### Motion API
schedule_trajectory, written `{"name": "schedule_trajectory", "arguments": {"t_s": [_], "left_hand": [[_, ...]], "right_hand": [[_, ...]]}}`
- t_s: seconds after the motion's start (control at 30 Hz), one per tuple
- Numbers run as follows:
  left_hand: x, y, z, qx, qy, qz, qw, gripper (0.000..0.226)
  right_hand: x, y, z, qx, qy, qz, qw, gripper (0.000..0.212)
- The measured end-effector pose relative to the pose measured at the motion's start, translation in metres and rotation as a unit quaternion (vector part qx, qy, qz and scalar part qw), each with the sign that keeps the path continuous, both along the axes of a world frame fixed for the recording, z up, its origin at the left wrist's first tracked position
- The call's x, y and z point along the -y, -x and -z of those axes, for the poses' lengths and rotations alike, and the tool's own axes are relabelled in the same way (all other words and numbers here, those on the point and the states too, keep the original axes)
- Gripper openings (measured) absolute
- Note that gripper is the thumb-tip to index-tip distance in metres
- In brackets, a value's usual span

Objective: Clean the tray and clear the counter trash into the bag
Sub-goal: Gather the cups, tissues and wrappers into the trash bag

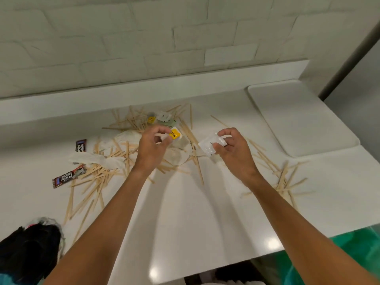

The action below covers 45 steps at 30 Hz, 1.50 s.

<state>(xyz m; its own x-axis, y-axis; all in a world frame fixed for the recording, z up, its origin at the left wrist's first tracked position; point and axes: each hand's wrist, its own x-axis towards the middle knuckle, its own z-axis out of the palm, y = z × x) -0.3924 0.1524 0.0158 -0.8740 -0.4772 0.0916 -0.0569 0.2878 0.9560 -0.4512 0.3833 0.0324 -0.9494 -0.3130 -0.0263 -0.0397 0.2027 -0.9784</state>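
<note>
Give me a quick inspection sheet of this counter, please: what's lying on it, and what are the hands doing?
Surface: white counter, glossy, littered.
Job's things: white tray at the far right; black bag at the near left edge.
Clutter: wooden stir sticks scattered widely; coffee sachets at the left; crumpled tissue; small packets at the back.
Hands: left hand pinches a yellow tea packet; right hand holds a white packet.
Cables: nothing seen.
Surroundings: white brick wall behind; green material at the near right.
</note>
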Motion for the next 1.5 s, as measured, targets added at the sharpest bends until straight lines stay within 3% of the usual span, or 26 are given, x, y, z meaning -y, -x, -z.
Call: {"name": "schedule_trajectory", "arguments": {"t_s": [0.17, 0.5, 0.77, 0.93, 1.1, 1.23, 1.3, 1.4, 1.5], "left_hand": [[-0.049, -0.022, 0.003, 0.017, -0.021, 0.053, 0.998, 0.03], [-0.187, -0.046, 0.015, 0.038, -0.002, 0.15, 0.988, 0.009], [-0.343, -0.05, 0.02, 0.058, 0.021, 0.256, 0.965, 0.012], [-0.439, -0.077, 0.035, 0.081, 0.018, 0.321, 0.943, 0.018], [-0.513, -0.107, 0.056, 0.117, 0.024, 0.389, 0.913, 0.017], [-0.551, -0.116, 0.066, 0.121, 0.032, 0.408, 0.904, 0.018], [-0.569, -0.117, 0.068, 0.112, 0.031, 0.407, 0.906, 0.016], [-0.592, -0.113, 0.073, 0.101, 0.039, 0.407, 0.907, 0.014], [-0.601, -0.105, 0.087, 0.153, 0.064, 0.442, 0.882, 0.019]], "right_hand": [[-0.034, -0.03, 0.009, 0.009, 0.008, 0.03, 0.999, 0.041], [-0.165, -0.07, 0.012, 0.01, 0.011, 0.136, 0.991, 0.008], [-0.329, -0.122, 0.043, 0.021, -0.018, 0.292, 0.956, 0.006], [-0.438, -0.168, 0.093, 0.149, -0.062, 0.41, 0.898, 0.011], [-0.536, -0.213, 0.154, 0.296, -0.081, 0.44, 0.844, 0.01], [-0.575, -0.236, 0.169, 0.361, -0.12, 0.446, 0.811, 0.039], [-0.582, -0.245, 0.164, 0.36, -0.133, 0.439, 0.812, 0.045], [-0.586, -0.248, 0.159, 0.333, -0.116, 0.414, 0.839, 0.039], [-0.58, -0.244, 0.145, 0.28, -0.106, 0.381, 0.875, 0.031]]}}
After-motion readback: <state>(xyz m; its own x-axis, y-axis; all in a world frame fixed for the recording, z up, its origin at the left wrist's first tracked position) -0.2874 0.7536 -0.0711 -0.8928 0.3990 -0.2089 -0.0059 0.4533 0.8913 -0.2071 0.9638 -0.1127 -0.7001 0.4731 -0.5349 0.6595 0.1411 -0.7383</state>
